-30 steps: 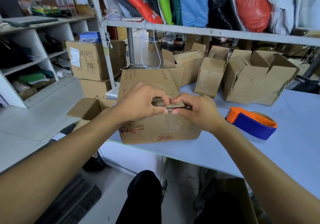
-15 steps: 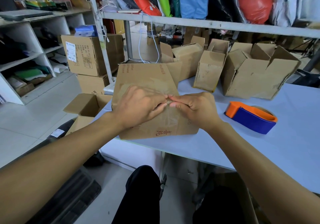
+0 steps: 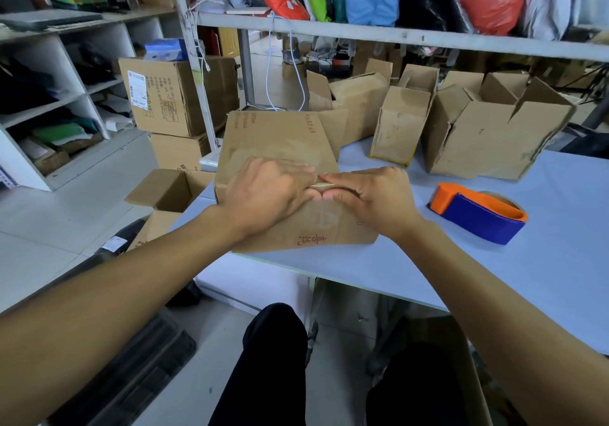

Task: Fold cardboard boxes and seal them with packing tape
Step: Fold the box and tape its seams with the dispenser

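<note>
Fingertips of left hand [image 3: 267, 191] and right hand [image 3: 379, 198] meet, fingers straight, pressing down the closed flaps of the cardboard box [image 3: 283, 148] at the near table [image 3: 543, 277] edge, so folding appears done and sealing remains, with the tape dispenser [image 3: 478, 214] untouched to the right.

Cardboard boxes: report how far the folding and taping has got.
Done: nothing clearly sealed. In hand: the left hand and right hand press on the near box. Left: the tape dispenser lies untouched on the table, and three boxes behind stand with flaps open.
</note>
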